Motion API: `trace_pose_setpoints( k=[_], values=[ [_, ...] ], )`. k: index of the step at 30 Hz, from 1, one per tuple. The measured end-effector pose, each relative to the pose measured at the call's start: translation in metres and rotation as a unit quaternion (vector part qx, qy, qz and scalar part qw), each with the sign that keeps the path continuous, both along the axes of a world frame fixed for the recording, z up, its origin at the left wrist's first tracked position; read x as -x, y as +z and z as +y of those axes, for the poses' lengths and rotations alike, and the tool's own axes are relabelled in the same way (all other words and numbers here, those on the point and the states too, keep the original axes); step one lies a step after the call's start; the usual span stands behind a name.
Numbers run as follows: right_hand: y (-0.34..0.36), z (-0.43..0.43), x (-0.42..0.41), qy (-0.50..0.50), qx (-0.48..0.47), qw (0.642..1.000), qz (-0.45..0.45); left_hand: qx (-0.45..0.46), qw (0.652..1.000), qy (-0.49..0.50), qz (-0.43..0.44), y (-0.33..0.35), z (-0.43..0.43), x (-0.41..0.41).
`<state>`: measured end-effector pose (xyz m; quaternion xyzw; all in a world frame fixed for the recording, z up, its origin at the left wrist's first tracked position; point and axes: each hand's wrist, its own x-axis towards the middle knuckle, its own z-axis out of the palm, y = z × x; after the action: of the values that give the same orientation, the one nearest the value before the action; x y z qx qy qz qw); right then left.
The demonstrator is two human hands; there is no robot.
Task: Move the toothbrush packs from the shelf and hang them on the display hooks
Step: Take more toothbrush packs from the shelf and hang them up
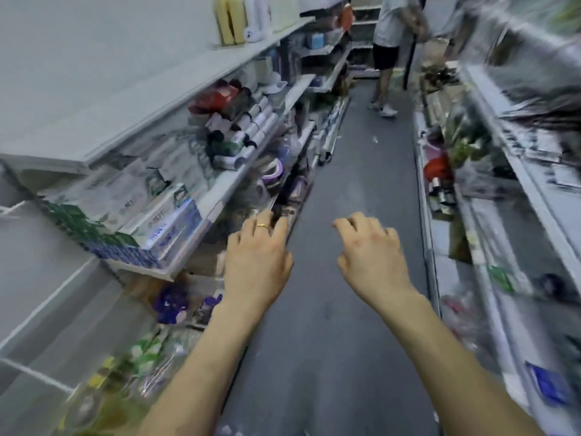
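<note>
I've got L hand (257, 265) and R hand (374, 262) both empty, fingers loosely curled over the aisle floor (361, 184); can't spot toothbrush packs or hooks on the blurred shelves (217, 209), so prob. nothing hung yet.

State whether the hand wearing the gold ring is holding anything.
Empty: the ringed left hand shows loosely spread fingers, gripping nothing.

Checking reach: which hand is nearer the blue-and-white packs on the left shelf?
Left. The left hand is just right of the blue-and-white packs; the right hand is farther right, over the aisle floor.
</note>
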<state>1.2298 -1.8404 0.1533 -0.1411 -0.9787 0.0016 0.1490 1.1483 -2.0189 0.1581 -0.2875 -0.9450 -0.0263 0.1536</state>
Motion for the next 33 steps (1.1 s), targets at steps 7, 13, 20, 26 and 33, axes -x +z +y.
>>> trace_pose_setpoints(
  k=[7, 13, 20, 26, 33],
  values=[
    [-0.03, 0.115, 0.086, -0.095, 0.025, 0.995, -0.016, 0.012, 0.996, -0.083, -0.009, -0.029, 0.135, 0.115],
    [-0.023, 0.199, 0.188, -0.145, 0.046, 0.988, -0.019, 0.004, 0.988, -0.151, -0.042, -0.037, 0.247, 0.233],
    [-0.015, 0.297, 0.279, -0.201, 0.049, 0.978, -0.013, -0.007, 0.977, -0.208, -0.051, -0.036, 0.356, 0.347],
    [-0.023, 0.389, 0.388, -0.213, 0.044, 0.976, -0.015, 0.002, 0.973, -0.225, -0.05, -0.049, 0.45, 0.46],
    [-0.021, 0.506, 0.525, -0.199, 0.053, 0.978, -0.03, 0.028, 0.962, -0.269, -0.018, -0.034, 0.576, 0.6]
  ],
)
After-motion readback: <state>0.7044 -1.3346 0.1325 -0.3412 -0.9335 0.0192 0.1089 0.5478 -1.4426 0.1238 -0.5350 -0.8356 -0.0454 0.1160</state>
